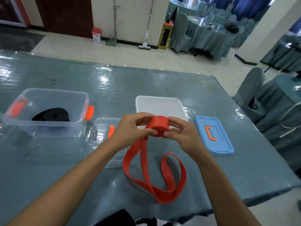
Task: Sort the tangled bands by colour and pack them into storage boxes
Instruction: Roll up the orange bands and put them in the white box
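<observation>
Above table (65, 160): left hand (130, 128), right hand (182, 134) both pinching red band (158, 127) roll.

Band (53, 114) in left box (81, 108), lid (228, 144) right of far box (162, 103)

Bright, even indoor light fills the room. White glare streaks ripple across the glossy table cover (114, 82), strongest at the far left. Soft shadows sit under the red band (154, 181). Wide-angle bending curves the edges, and the far background goes slightly soft.
</observation>
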